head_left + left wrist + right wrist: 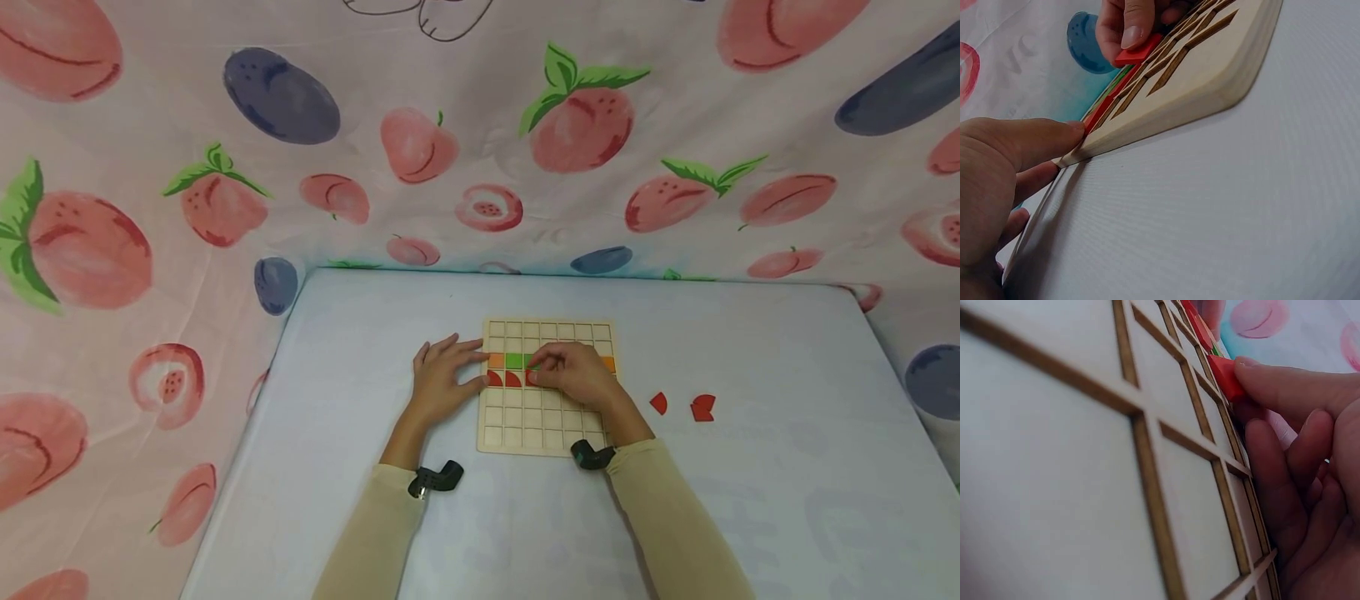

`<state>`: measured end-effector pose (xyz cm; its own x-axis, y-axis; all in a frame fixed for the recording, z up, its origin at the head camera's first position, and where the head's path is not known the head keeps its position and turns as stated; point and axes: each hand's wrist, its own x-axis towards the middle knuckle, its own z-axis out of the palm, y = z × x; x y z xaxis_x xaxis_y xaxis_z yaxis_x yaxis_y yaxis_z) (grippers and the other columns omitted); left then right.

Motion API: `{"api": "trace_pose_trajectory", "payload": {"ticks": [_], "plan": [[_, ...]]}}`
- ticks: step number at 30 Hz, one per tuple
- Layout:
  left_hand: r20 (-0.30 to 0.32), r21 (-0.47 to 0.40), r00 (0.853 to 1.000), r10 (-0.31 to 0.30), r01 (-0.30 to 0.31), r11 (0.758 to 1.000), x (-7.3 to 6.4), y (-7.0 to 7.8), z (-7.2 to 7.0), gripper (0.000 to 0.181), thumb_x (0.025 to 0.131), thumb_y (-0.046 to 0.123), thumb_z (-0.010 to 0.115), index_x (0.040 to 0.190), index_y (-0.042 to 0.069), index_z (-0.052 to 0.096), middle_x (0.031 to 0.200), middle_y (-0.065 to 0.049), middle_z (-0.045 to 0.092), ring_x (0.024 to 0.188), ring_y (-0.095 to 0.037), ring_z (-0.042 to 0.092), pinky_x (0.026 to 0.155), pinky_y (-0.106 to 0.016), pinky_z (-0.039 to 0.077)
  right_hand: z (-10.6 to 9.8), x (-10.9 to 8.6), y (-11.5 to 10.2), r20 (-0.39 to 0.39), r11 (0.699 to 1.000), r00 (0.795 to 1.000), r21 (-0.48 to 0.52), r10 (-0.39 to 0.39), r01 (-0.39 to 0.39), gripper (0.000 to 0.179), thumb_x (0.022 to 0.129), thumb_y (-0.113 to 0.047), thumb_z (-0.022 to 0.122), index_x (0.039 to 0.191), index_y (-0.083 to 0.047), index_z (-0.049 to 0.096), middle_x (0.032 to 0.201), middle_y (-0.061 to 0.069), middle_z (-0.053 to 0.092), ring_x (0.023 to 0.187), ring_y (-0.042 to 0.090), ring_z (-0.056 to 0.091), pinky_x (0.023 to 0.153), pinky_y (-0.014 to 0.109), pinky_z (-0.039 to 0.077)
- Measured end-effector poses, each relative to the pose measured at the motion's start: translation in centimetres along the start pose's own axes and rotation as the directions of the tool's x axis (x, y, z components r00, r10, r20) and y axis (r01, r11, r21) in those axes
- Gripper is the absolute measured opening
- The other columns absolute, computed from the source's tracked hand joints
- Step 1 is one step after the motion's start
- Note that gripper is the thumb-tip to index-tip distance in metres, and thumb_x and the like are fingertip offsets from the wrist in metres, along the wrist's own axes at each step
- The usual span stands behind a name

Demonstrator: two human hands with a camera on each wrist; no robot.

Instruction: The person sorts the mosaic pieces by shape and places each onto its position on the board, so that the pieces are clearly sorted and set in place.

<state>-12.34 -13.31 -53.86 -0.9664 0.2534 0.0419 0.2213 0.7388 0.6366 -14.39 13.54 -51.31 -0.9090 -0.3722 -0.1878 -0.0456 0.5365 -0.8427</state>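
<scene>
A wooden grid board lies on the table. My right hand is over its middle, pinching a red piece between thumb and fingers, low over a cell in the right wrist view. Red quarter-round pieces fill cells to the left of it in the same row. In the row behind are an orange piece and a green piece; the right hand hides part of this row. My left hand is at the board's left edge, fingers extended, its thumb touching the rim beside the first red piece.
Right of the board lie a loose red piece and a small group of red pieces. Another orange piece sits near the board's right edge. A fruit-print cloth hangs behind and to the left of the white table.
</scene>
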Motion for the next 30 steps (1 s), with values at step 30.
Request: {"api": "trace_pose_trajectory", "payload": {"ticks": [30], "plan": [[-0.026,-0.006,1.000,0.016,-0.016,1.000,-0.02,-0.09,0.15,0.038,0.090,0.034,0.074,0.127,0.027,0.072,0.148,0.009,0.059,0.152,-0.025,0.034,0.123,-0.061,0.007,0.50,0.22,-0.23,-0.046,0.992,0.999,-0.124,0.002,-0.007,0.011,0.084,-0.028,0.084,0.078,-0.022,0.076,0.067,-0.005,0.066,0.066,0.017,0.056,0.060,0.030,0.044]]}}
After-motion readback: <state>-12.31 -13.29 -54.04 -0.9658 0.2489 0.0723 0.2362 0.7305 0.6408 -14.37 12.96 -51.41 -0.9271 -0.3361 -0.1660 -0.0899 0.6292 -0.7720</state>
